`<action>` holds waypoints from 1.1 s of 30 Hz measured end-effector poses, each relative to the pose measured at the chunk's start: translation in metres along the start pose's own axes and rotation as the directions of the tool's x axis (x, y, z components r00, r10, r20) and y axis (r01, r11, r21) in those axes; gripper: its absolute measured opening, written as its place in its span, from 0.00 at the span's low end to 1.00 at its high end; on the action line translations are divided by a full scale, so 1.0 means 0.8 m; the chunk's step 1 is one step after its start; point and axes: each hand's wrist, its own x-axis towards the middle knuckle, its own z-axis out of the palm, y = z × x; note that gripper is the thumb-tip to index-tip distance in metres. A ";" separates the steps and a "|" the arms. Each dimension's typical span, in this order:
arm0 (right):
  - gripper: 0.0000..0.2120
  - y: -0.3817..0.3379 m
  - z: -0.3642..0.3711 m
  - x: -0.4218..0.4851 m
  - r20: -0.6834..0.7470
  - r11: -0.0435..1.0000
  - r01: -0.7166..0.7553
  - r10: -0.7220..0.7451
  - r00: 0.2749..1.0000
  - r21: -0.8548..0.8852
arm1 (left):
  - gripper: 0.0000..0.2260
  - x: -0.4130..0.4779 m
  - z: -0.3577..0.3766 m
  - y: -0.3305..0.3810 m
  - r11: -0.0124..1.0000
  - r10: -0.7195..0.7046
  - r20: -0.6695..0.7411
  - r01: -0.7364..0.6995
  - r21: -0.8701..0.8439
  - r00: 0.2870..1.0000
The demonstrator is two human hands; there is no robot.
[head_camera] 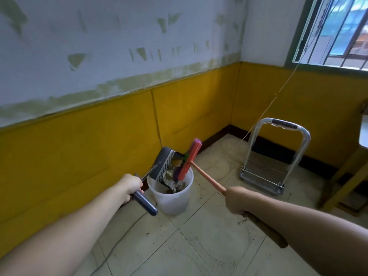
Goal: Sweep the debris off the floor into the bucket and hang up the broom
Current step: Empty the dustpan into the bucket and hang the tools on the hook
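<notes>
A white plastic bucket [172, 198] stands on the tiled floor by the yellow wall. My left hand [130, 186] grips the dark blue handle of a grey dustpan [162, 163], which is tilted over the bucket's rim. Crumpled debris [171, 179] slides from the pan into the bucket. My right hand [237, 200] grips the pink stick of the broom [190, 159]. Its red head is pressed against the debris at the pan's mouth, above the bucket.
A folding metal hand trolley [275, 154] stands upright by the right wall. Wooden furniture legs [344, 176] sit at the far right. A thin cord [278, 92] hangs from the barred window [338, 30]. A cable [119, 242] runs along the floor near the left wall.
</notes>
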 end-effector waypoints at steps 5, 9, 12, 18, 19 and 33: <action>0.21 0.019 0.009 0.003 0.008 1.000 0.011 -0.011 1.000 -0.006 | 0.09 -0.003 0.004 -0.004 0.999 0.032 -0.036 -0.031 0.037 0.999; 0.21 0.022 0.007 0.006 0.007 0.999 0.039 -0.039 0.999 -0.008 | 0.09 0.002 -0.003 -0.011 0.993 0.046 -0.065 -0.038 0.109 0.997; 0.21 0.019 0.017 0.005 0.024 0.996 0.032 -0.030 0.999 -0.082 | 0.10 0.001 -0.002 -0.020 0.988 0.040 -0.074 -0.028 0.154 0.996; 0.21 0.013 -0.018 0.004 -0.014 0.992 0.080 -0.082 0.997 -0.094 | 0.08 0.003 -0.009 -0.025 0.987 0.052 -0.106 -0.035 0.156 0.993; 0.20 0.014 -0.020 0.005 -0.020 0.990 0.088 -0.091 0.996 -0.114 | 0.08 0.004 -0.011 -0.027 0.988 0.057 -0.113 -0.040 0.151 0.992; 0.20 0.005 -0.012 -0.023 -0.157 0.998 0.052 -0.045 0.987 0.039 | 0.08 -0.005 -0.060 -0.015 0.979 0.145 -0.160 -0.118 0.163 0.976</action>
